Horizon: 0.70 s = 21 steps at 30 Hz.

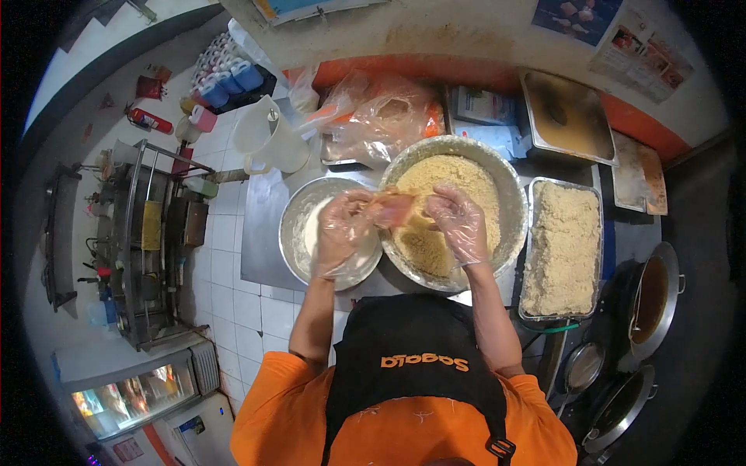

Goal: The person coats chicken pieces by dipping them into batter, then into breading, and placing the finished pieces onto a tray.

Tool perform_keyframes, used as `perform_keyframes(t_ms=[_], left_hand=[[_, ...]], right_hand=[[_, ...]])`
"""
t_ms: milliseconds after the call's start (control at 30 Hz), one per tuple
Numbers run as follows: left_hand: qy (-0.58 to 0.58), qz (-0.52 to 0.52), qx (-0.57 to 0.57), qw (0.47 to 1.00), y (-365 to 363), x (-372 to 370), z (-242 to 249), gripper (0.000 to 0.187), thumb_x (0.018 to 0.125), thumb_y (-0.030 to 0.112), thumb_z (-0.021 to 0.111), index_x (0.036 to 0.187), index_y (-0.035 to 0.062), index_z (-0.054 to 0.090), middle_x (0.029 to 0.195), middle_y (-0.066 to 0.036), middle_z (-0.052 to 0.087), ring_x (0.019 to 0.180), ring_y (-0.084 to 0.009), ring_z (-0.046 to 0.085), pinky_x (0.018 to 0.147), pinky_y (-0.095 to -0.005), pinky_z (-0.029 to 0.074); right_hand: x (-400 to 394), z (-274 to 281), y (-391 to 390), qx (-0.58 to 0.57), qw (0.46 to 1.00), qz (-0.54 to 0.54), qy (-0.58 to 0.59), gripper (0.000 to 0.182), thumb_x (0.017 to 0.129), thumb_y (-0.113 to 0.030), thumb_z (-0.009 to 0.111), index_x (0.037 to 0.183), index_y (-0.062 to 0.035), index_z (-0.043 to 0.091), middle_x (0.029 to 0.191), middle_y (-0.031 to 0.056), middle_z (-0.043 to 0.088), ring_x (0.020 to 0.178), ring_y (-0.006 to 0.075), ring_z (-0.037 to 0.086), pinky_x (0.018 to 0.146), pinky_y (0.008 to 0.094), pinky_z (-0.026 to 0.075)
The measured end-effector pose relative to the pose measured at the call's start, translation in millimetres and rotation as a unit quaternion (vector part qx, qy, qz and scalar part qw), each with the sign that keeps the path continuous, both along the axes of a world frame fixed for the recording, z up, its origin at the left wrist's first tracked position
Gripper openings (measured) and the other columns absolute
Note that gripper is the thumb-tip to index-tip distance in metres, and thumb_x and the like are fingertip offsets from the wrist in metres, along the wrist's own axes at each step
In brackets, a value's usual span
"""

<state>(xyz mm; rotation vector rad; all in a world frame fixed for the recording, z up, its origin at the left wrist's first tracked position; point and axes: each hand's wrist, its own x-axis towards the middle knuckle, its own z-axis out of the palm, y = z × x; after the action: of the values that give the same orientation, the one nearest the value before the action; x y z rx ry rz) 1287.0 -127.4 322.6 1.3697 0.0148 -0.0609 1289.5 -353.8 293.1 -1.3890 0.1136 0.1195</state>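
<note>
A flat, pinkish piece of raw meat (391, 210) is held up over the near rims of two bowls. My left hand (342, 229), in a clear plastic glove, is closed on its left end. My right hand (460, 221), gloved the same way, has its fingers pinched at the right end; the exact contact is hard to see. Under the right hand is a large metal bowl (509, 175) of yellowish crumbs (458, 171). Below the left hand stands a smaller metal bowl (294, 203) with white flour or batter.
On the right lies a tray of crumb-coated pieces (561, 248). Behind it sits a deep metal pan of brownish liquid (571, 116). A white jug (272, 140) and plastic bags (381, 116) stand at the back. Woks (653, 299) are at far right.
</note>
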Motion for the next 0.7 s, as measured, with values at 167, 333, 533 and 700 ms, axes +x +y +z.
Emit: perform_keyframes(t_ms=[167, 333, 533, 700], left_hand=[[-0.091, 0.004, 0.337, 0.937, 58.0, -2.0, -8.6, 0.02, 0.091, 0.007, 0.073, 0.109, 0.0014, 0.067, 0.092, -0.011, 0.072, 0.087, -0.0155, 0.07, 0.075, -0.0296, 0.057], [-0.057, -0.145, 0.737, 0.658, 76.3, -15.0, -79.3, 0.024, 0.092, 0.03, 0.074, 0.099, 0.0065, 0.073, 0.086, -0.013, 0.075, 0.077, -0.0184, 0.074, 0.068, -0.0321, 0.056], [0.159, -0.121, 0.456, 0.867, 99.8, -22.4, -69.9, 0.028, 0.09, 0.03, 0.077, 0.102, 0.005, 0.069, 0.08, -0.011, 0.072, 0.073, -0.0161, 0.069, 0.063, -0.036, 0.056], [-0.038, -0.011, 0.519, 0.854, 141.7, -10.6, -144.9, 0.019, 0.089, 0.023, 0.074, 0.096, 0.0068, 0.067, 0.076, -0.017, 0.07, 0.069, -0.0293, 0.069, 0.061, -0.0409, 0.053]], right_hand=[[-9.2, 6.8, -16.4, 0.016, 0.998, -0.012, 0.058, 0.031, 0.096, -0.013, 0.071, 0.121, 0.0022, 0.065, 0.088, 0.0063, 0.071, 0.069, 0.0083, 0.064, 0.056, 0.0221, 0.048], [2.9, -18.3, -26.8, -0.079, 0.995, -0.018, 0.063, 0.025, 0.096, -0.019, 0.071, 0.112, 0.0004, 0.071, 0.074, 0.0043, 0.069, 0.065, 0.0072, 0.061, 0.056, 0.0248, 0.046], [21.1, -6.7, -37.4, -0.241, 0.968, 0.065, 0.012, 0.044, 0.096, -0.036, 0.068, 0.119, 0.0018, 0.069, 0.085, 0.0149, 0.074, 0.079, 0.0208, 0.07, 0.076, 0.0353, 0.053], [57.1, -67.0, -10.0, -0.593, 0.753, 0.176, -0.225, 0.103, 0.074, -0.053, 0.081, 0.157, -0.012, 0.034, 0.151, 0.0298, 0.043, 0.142, 0.0451, 0.04, 0.112, 0.0508, 0.04]])
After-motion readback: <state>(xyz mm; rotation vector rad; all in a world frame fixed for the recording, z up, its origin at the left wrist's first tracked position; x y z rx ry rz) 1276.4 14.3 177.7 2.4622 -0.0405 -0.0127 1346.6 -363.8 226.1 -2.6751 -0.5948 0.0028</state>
